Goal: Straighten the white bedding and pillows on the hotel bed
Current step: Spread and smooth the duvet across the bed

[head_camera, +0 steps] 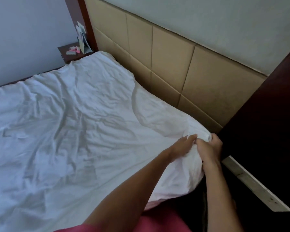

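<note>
A wrinkled white duvet (70,124) covers the bed from the left edge to the headboard. Its near right corner (182,171) bulges over the bed's side. My left hand (182,145) pinches the fabric at that corner, fingers pointing toward the headboard. Right beside it, my right hand (211,148) grips a bunched fold of the same corner. The two hands almost touch. No pillow shows in this view.
A tan padded headboard (174,64) runs along the bed's far side. Dark wooden furniture (261,131) with a pale ledge (251,183) stands close on the right. A nightstand (70,52) with cards and small pink items sits at the far corner.
</note>
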